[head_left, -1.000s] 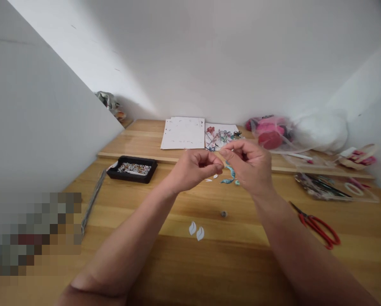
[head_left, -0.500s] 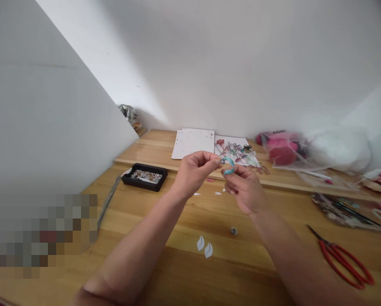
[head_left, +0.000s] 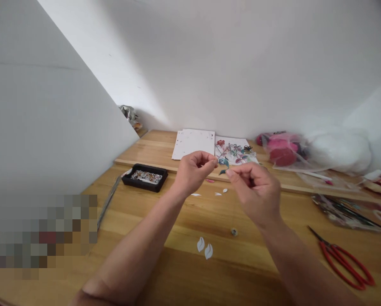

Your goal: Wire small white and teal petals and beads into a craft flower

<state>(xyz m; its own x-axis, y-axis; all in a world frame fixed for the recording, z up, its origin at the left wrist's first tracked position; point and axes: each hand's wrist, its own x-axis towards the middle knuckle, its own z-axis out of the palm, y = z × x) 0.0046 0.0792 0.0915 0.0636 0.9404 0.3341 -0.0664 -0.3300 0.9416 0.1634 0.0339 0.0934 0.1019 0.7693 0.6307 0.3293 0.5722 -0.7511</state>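
A small curved blue-teal leaf-like piece (head_left: 224, 166) is held up over the desk between my hands. My right hand (head_left: 256, 191) pinches its right side between thumb and fingers. My left hand (head_left: 195, 172) is closed in a pinch at the left end of the piece; what lies between those fingertips is too small to tell. On the desk below lie two white leaf-shaped cutouts (head_left: 204, 247) and a small round spool (head_left: 234, 232). Smaller white slips (head_left: 218, 194) lie just under my hands.
A black tray (head_left: 136, 185) of beads stands at left. Red-handled scissors (head_left: 346, 263) lie at right, near a plastic bag of tools (head_left: 343, 210). White sheets (head_left: 193, 144) and colourful wire-like flowers (head_left: 235, 149) sit on the raised back ledge, with bagged pink material (head_left: 282, 148).
My right hand has turned and shifted slightly right and up. The blue-teal piece has turned with it, from an open C-shaped curve to a narrower, darker side. My left hand has hardly moved.
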